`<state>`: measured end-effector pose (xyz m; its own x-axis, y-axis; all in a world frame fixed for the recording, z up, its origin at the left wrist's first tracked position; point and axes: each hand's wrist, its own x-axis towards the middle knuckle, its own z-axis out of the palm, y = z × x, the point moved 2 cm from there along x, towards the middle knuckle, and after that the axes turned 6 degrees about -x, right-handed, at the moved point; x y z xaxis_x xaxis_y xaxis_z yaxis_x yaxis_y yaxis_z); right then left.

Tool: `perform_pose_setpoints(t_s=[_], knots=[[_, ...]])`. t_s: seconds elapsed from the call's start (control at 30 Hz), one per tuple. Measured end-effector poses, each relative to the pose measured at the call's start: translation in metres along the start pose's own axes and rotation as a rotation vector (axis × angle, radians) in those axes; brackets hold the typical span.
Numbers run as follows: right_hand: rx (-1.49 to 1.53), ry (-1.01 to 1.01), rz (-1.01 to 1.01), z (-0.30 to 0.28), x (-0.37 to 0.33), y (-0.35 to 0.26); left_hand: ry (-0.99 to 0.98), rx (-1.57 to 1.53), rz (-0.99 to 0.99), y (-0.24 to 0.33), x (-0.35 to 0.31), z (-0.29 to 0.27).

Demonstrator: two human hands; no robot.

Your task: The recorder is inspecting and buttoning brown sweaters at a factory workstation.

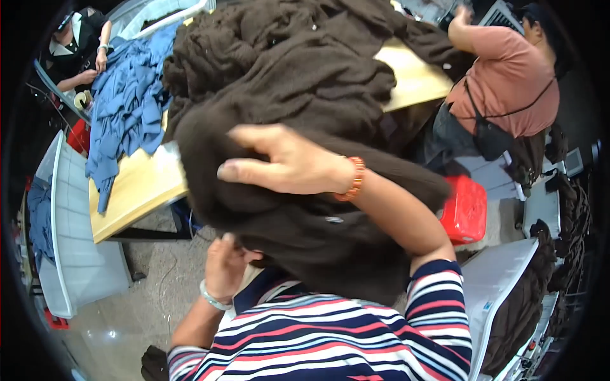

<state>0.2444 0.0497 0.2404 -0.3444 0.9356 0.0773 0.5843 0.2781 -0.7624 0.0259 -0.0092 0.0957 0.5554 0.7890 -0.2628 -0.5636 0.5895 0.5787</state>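
A dark brown fuzzy knit garment (286, 238) is spread in front of my body, draped from the table's front edge toward my chest. Over its upper part reaches my right hand (279, 159), slightly blurred, with thumb and fingers apart; it wears an orange beaded bracelet (353, 179). My left hand (225, 263) is lower, at the garment's near left edge, its fingers curled together. What those fingers pinch is hidden. A pale bangle (214, 297) circles the left wrist. A small pale tag (333, 220) shows on the brown cloth.
A big heap of brown garments (273, 57) covers the wooden table (136, 190), with blue garments (130, 95) to its left. White bins (82, 247) stand left and right. A red container (467, 209) is on the right. Co-workers are at far left and at right (508, 82).
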Motion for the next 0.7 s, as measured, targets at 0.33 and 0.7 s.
perform_pose_setpoints(t_s=[0.33,0.7], knots=[[-0.390,0.240,0.014,0.072,-0.117,0.107,0.312,1.137,0.436,-0.022,-0.033,-0.107],[-0.077,0.073,0.140,0.116,-0.192,0.072,-0.597,1.499,0.158,-0.008,0.037,-0.020]])
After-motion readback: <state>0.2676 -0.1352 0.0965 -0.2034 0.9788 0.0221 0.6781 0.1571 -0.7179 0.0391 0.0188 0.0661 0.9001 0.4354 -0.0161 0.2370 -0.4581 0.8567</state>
